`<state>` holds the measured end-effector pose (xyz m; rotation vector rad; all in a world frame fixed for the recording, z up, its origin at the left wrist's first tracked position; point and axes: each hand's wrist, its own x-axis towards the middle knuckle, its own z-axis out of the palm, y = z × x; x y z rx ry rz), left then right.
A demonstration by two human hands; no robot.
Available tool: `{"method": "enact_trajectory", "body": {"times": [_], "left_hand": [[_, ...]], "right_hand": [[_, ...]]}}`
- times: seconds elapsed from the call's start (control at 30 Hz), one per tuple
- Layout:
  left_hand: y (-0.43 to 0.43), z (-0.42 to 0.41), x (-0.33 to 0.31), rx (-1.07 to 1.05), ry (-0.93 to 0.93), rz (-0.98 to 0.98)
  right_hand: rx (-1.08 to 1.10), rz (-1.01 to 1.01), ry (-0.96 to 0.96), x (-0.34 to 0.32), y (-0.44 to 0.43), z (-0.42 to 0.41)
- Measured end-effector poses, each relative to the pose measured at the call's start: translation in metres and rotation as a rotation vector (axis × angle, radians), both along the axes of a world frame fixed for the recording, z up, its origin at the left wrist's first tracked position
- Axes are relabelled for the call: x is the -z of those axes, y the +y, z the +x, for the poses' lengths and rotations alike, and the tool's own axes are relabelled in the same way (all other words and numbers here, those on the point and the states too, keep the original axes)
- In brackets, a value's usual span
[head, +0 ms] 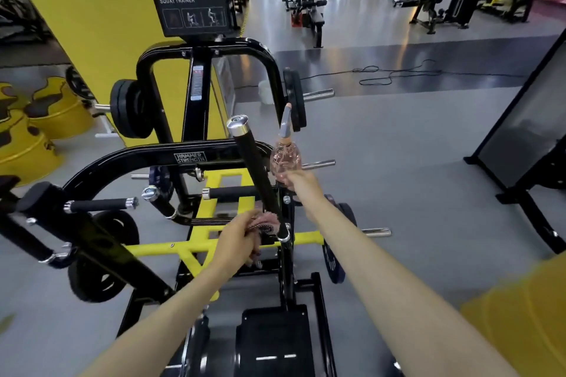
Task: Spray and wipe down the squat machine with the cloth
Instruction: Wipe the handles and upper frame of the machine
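Note:
The black and yellow squat machine fills the left and centre of the head view. One of its black handle bars, capped in chrome, rises at a tilt in front of me. My left hand grips a pink cloth and holds it against the lower end of that bar. Just right of the bar, my right hand holds a clear pinkish spray bottle from below, its grey nozzle pointing up.
Weight plates hang on the machine's pegs, and chrome pegs stick out to the right. A black footplate lies below me. Yellow drums stand at left, a black frame at right, and a cable lies on the grey floor.

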<state>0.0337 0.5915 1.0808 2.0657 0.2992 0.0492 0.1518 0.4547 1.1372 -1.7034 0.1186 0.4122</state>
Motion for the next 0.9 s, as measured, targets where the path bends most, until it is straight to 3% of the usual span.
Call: {"method": "enact_trajectory", "body": {"times": [0.07, 0.13, 0.37, 0.47, 0.63, 0.9], "left_hand": [[-0.019, 0.005, 0.002, -0.077, 0.133, -0.156], [-0.032, 0.009, 0.007, -0.183, 0.207, -0.175], [-0.02, 0.021, 0.063, -0.482, 0.422, -0.403], [-0.029, 0.037, 0.06, -0.413, 0.392, -0.378], [-0.023, 0.072, 0.079, -0.283, 0.481, -0.358], [0.007, 0.127, 0.095, 0.14, 0.53, -0.29]], "right_hand": [[0.044, -0.024, 0.177, 0.026, -0.014, -0.006], [-0.03, -0.058, 0.33, 0.048, -0.027, -0.014], [-0.015, -0.132, 0.51, 0.11, -0.044, -0.034], [0.015, -0.088, 0.572, 0.13, -0.04, -0.034], [-0.031, -0.081, 0.508, 0.155, -0.032, -0.024], [0.051, -0.063, 0.584, 0.177, -0.012, -0.005]]}}
